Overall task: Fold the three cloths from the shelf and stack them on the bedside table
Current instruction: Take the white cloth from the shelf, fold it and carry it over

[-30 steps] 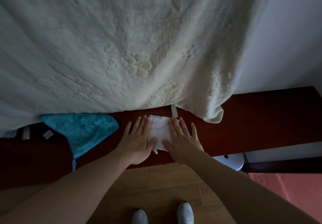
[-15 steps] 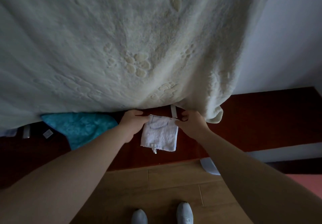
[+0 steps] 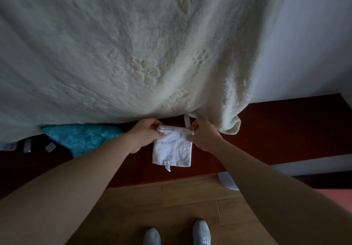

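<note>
A small white cloth point(image 3: 172, 152) with thin blue lines and a tag at its near edge lies on the dark red wooden ledge point(image 3: 266, 130). My left hand point(image 3: 145, 135) pinches its far left corner and my right hand point(image 3: 202, 137) pinches its far right corner, the far edge slightly raised. A blue cloth point(image 3: 82, 140) lies crumpled on the ledge to the left, partly under the blanket. No third cloth is visible.
A thick cream blanket point(image 3: 133, 54) hangs over the bed and drapes onto the ledge just behind my hands. Small objects point(image 3: 50, 146) sit at the far left of the ledge. Wooden floor point(image 3: 181, 206), my feet and a white round object point(image 3: 227, 181) lie below.
Both hands went from pressing flat on the white cloth to pinching its far corners. The cloth's far edge has since lifted slightly toward me.
</note>
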`<action>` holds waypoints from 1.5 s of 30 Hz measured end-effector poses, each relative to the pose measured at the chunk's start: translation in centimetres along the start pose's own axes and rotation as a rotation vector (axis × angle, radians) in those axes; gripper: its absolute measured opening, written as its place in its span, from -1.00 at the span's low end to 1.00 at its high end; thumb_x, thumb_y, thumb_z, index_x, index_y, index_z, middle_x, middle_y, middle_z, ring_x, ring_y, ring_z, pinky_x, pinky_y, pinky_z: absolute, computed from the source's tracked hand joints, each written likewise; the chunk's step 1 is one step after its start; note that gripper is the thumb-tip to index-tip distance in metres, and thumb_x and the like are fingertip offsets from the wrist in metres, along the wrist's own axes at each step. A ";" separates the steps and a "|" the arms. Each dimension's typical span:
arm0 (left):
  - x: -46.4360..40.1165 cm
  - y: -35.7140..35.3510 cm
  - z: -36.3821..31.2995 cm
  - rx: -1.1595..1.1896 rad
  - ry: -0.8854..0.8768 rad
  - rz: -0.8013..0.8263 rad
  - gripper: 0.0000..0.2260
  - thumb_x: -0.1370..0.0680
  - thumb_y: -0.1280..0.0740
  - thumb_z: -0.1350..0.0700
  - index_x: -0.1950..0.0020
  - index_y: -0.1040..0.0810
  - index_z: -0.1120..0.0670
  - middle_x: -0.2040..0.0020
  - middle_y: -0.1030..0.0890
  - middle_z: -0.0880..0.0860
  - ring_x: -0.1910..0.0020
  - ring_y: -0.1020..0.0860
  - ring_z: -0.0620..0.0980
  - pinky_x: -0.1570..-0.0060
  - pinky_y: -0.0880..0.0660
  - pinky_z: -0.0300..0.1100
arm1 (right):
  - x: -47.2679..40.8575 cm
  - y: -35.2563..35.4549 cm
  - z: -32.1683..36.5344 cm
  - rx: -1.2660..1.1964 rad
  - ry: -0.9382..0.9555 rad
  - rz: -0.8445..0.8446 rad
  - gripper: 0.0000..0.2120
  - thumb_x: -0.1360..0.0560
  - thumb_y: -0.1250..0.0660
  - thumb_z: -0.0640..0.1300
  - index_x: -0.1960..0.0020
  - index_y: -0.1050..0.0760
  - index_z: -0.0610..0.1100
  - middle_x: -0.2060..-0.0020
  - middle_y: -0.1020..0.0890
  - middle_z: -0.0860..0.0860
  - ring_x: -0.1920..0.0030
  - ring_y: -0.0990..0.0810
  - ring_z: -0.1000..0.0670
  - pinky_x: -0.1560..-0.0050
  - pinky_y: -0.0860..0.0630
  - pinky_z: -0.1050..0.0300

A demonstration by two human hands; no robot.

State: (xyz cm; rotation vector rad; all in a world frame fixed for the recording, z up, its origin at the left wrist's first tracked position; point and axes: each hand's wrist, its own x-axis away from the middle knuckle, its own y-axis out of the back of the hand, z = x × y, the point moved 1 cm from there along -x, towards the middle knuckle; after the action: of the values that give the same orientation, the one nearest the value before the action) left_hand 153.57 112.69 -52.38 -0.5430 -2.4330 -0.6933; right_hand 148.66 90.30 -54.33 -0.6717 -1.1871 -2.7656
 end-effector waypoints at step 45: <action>10.1 1.7 -8.9 -0.785 -0.772 0.122 -0.90 -0.47 -0.40 0.00 0.24 -0.55 -0.05 0.32 -0.60 -0.13 0.30 -0.58 -0.16 0.31 -0.47 -0.29 | 7.4 12.1 5.7 0.064 0.136 -0.044 -0.88 -0.49 -0.48 -0.14 -0.01 -0.66 0.01 0.07 -0.65 0.12 0.07 -0.61 0.16 0.20 -0.44 0.33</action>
State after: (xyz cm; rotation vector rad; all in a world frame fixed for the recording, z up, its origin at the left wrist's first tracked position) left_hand 150.14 111.14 -39.34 -1.4744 -2.6710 -1.6350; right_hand 146.73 86.64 -39.59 -0.4485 -1.2697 -2.7440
